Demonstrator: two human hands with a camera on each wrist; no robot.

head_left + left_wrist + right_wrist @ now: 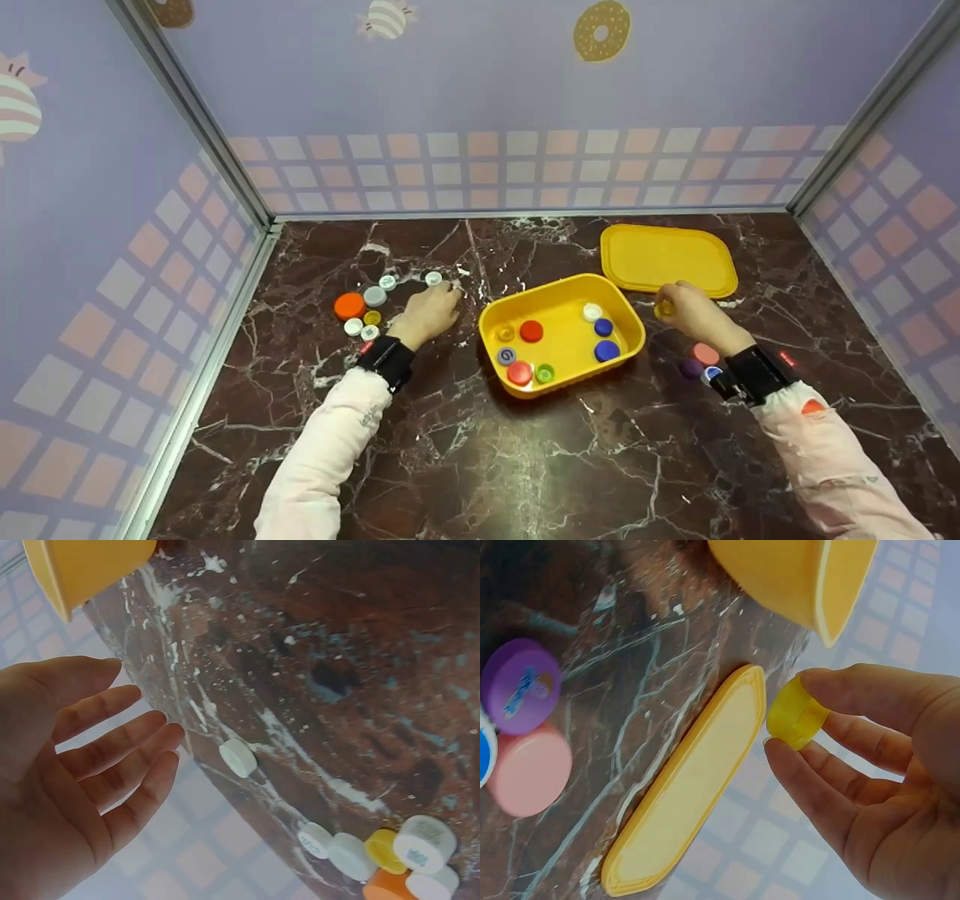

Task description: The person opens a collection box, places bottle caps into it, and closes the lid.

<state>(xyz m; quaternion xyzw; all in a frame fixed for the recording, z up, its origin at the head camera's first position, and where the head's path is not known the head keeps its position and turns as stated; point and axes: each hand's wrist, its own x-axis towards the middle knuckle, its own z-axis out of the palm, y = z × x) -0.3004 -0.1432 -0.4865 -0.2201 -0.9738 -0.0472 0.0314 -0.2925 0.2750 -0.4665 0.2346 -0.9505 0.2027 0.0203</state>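
Between the thumb and a fingertip of my right hand [694, 313] is a yellow bottle cap [796, 714], held up beside the yellow box [562, 382]. My left hand [82, 757] has its fingers loosely extended and nothing in them. It hovers left of the box, near a single white cap [238, 757]. Inside the box lie several caps, among them a red cap [531, 331], a green cap [545, 373], a blue cap [607, 350] and a white cap [592, 312].
A yellow lid [667, 259] lies flat behind the box on the right. By my right wrist sit a pink cap [531, 769], a purple cap [521, 686] and a blue-and-white one. On the left, an orange cap [349, 306] is grouped with several white, grey and yellow caps.
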